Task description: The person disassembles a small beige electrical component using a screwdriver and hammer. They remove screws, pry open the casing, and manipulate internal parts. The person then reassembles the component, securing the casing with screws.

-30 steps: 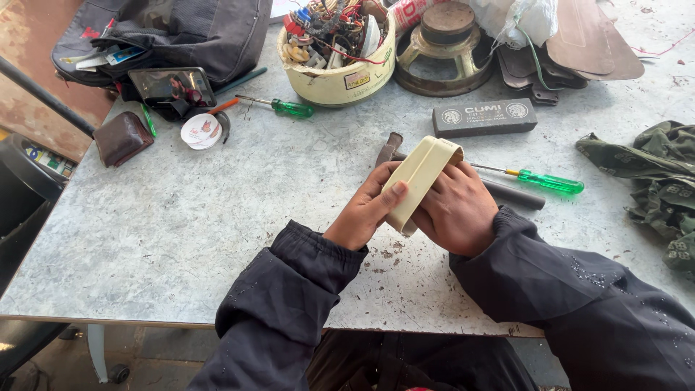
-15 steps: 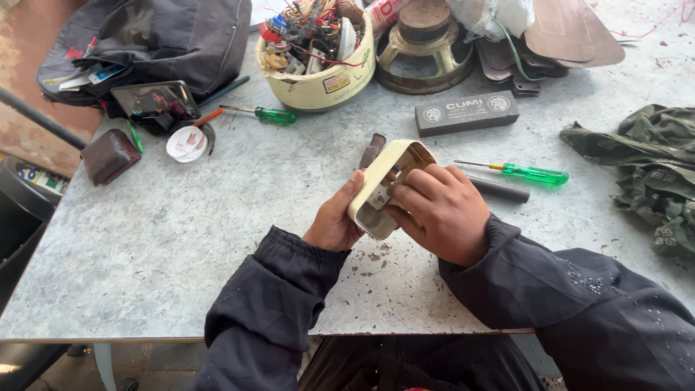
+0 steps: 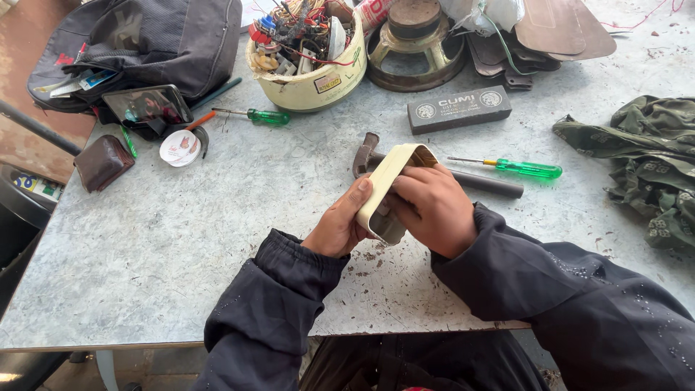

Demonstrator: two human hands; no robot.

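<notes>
Speckled grey tabletop [image 3: 181, 246]: left hand [image 3: 339, 224] and right hand [image 3: 434, 206] clasp a cream casing [image 3: 384, 185] above it, fingers closed around it; its underside is hidden. Behind, a hammer [image 3: 362, 153] is partly covered.

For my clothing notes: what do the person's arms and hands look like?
Both arms wear long dark navy jacket sleeves with gathered elastic cuffs; the right sleeve shows tiny pale specks, the left sleeve looks plain. The left hand and right hand are bare: no gloves, no visible rings.

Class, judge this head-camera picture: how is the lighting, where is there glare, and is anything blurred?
Head view: even, soft daylight with faint shadows; glare on the dark phone screen; both hands, left hand and right hand, and the cream casing look sharp; straight table edge shows little distortion.
</notes>
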